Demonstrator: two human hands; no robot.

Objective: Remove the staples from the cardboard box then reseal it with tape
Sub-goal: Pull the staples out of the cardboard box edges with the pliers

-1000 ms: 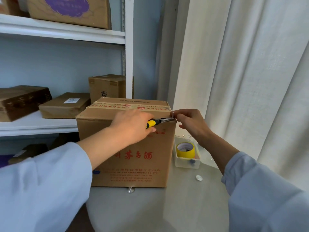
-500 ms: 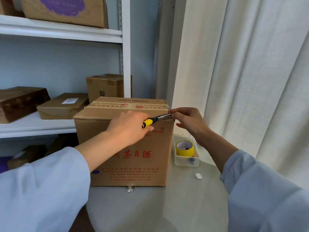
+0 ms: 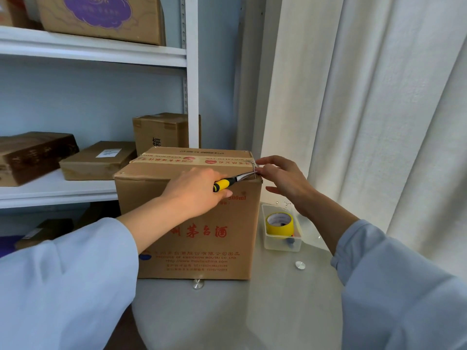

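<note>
Left hand (image 3: pixel 192 193) grips pliers (image 3: pixel 233 180) at box (image 3: pixel 192 223) corner; right hand (image 3: pixel 283 180) pinches there.

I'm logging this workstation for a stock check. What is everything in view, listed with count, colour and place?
Printed cardboard box: one, brown, red lettering, on the table.
Yellow-handled pliers: one, tip at the box's top right corner.
Yellow tape roll: one, in the clear plastic tub right of the box.
Grey round table: one.
White shelving: brown boxes on it.
White curtain: right side.
Left hand: grips the pliers.
Right hand: fingertips at the corner.
</note>
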